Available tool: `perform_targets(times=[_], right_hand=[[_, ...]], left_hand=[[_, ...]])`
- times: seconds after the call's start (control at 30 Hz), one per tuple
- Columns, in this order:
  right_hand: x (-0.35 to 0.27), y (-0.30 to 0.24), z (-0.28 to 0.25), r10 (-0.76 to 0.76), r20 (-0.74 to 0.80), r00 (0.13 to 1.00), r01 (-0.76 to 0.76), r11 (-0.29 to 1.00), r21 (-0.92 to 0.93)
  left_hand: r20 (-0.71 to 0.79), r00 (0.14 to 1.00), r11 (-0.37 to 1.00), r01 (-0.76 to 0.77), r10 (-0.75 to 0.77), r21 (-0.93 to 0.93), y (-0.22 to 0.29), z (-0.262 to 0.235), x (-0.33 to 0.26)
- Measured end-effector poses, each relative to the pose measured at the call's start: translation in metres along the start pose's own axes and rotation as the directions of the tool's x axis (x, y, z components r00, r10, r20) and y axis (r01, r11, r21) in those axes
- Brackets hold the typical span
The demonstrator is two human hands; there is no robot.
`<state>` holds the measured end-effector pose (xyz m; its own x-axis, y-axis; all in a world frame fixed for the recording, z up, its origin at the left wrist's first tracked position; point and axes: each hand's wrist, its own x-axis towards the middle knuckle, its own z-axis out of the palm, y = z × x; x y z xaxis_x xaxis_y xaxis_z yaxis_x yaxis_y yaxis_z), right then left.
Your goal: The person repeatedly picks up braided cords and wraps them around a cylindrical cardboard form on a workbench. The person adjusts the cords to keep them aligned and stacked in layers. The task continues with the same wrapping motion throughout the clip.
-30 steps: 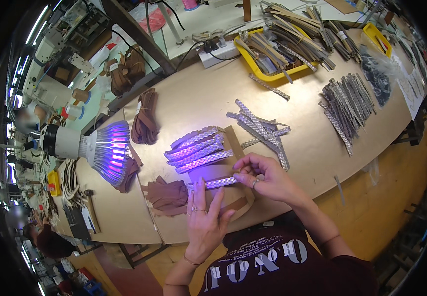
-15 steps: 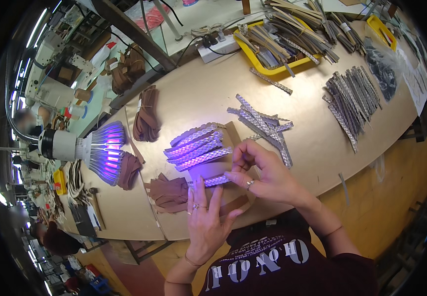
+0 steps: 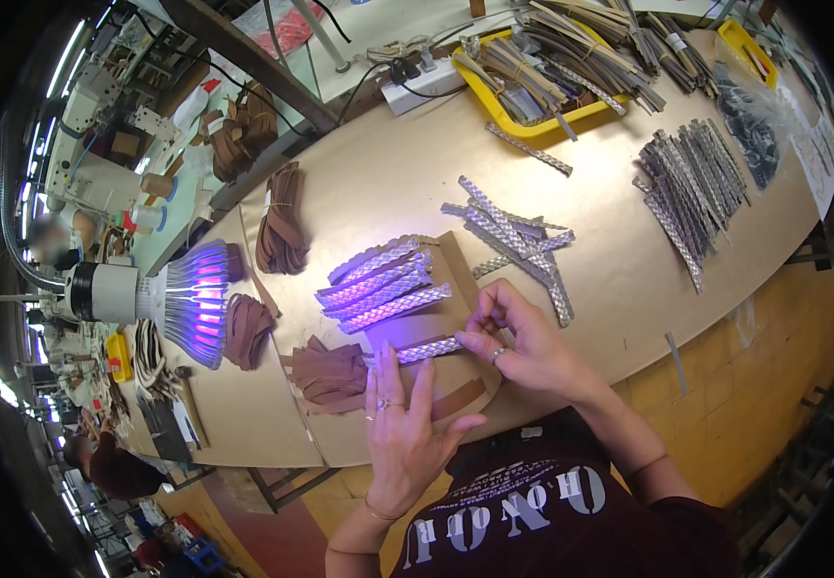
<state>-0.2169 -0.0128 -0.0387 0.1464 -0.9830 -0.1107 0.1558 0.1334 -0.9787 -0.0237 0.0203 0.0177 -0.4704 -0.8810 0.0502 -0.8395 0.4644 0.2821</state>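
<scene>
A braided silver-grey strip lies across a brown board in front of me, with a thin brown edge showing along its far side. My left hand is spread open, its fingertips resting on the strip's left part. At the strip's right end, my right hand has thumb and index finger pinched together on it; the other fingers are curled. Just beyond, a row of braided strips sits on the board under violet light. A bundle of brown strips lies left of my left hand.
A lamp glowing violet reaches in from the left. More braided strips lie crossed beyond my right hand, with a larger row farther right. A yellow tray of strips and a white power strip stand at the back.
My right hand has shifted slightly right along the strip, so more of the strip shows between my hands. My left hand stays in place, its thumb a little farther out.
</scene>
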Motion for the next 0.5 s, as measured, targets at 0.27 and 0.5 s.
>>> perform_targets(times=[0.27, 0.5], right_hand=[[0.004, 0.012, 0.003, -0.025, 0.001, 1.000, 0.025, 0.997, 0.070], [0.004, 0.020, 0.007, -0.001, -0.023, 1.000, 0.002, 0.998, 0.058]], left_hand=[[-0.023, 1.000, 1.000, -0.007, 0.008, 0.021, 0.001, 0.001, 0.002], [-0.026, 1.000, 1.000, -0.007, 0.008, 0.028, 0.002, 0.001, 0.002]])
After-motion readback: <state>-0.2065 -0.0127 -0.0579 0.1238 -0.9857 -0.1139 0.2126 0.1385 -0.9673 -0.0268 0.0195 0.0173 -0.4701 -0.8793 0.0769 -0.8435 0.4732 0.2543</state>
